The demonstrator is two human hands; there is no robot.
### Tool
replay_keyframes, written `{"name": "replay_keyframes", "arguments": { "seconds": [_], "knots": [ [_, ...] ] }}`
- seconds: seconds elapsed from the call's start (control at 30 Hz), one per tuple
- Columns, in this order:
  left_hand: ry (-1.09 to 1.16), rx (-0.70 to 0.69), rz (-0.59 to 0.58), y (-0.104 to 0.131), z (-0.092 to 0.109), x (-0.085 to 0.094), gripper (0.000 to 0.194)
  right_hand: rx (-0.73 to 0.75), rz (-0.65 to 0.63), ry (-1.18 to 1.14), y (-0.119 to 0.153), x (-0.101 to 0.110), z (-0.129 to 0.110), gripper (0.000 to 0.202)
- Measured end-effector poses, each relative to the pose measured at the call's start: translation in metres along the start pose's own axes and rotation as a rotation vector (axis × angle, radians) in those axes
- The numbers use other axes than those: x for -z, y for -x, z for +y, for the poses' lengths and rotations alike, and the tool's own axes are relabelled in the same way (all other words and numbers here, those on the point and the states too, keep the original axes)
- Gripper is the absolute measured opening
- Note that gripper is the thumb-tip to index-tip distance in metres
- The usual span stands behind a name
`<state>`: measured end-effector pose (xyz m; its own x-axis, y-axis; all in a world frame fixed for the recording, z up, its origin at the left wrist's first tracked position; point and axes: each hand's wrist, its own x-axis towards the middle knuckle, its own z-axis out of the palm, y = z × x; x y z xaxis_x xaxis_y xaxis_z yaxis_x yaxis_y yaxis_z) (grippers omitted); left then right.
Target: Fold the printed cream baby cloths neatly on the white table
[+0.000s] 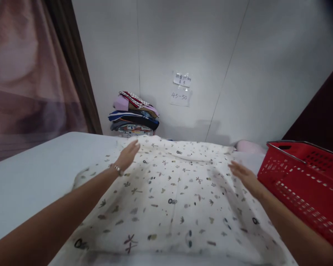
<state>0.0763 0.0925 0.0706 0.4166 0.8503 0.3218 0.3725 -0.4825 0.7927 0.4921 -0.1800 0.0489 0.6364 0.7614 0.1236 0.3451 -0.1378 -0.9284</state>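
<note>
Flat palms, even pull over a rumpled printed cloth

The left hand [127, 153], a bracelet [118, 170] at its wrist, is released, fingers stretched out over the far left part of the white palm-print cloth [161, 201]. The right hand [242, 177] is also unclenched and grasps nothing visible, its blurred fingers at the cloth's far right. Whether either palm presses on the fabric, I cannot tell.

The cloth lies spread across the white table [36, 181], between the forearms, with a loose ridge running along its far side and slack creases down the right. To smooth it well, I would keep both palms flat and level, work from the middle towards the edges, and draw the ridge out evenly so that the print does not skew. The right side probably wants the lighter touch: the red perforated basket [299, 181] stands just beside that forearm and leaves little elbow room. Farther off, a stack of folded fabrics [135, 114] sits by the wall [108, 48], clear of both hands.
</note>
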Motion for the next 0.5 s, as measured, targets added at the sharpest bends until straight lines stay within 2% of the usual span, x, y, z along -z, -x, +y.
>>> {"name": "replay_keyframes", "arguments": {
  "seconds": [0.07,0.13,0.2,0.27,0.37,0.5],
  "knots": [
    [-0.167,-0.026,-0.15,0.056,-0.009,0.005,0.06,-0.019,-0.056,0.178,0.055,0.006,0.029,0.042],
    [-0.299,-0.125,-0.28,0.112,-0.019,0.016,0.051,0.016,0.002,0.274,0.104,0.023,0.059,0.036],
    [-0.385,-0.261,-0.366,0.16,-0.031,0.026,0.045,0.104,0.041,0.329,0.142,0.045,0.088,0.036],
    [-0.454,-0.354,-0.421,0.194,-0.042,0.031,0.046,0.205,0.043,0.401,0.166,0.065,0.11,0.047],
    [-0.543,-0.386,-0.416,0.221,-0.056,0.031,0.048,0.288,0.034,0.491,0.186,0.086,0.123,0.058],
    [-0.576,-0.414,-0.353,0.231,-0.066,0.031,0.063,0.305,0.044,0.48,0.197,0.099,0.122,0.063]
  ]
}}
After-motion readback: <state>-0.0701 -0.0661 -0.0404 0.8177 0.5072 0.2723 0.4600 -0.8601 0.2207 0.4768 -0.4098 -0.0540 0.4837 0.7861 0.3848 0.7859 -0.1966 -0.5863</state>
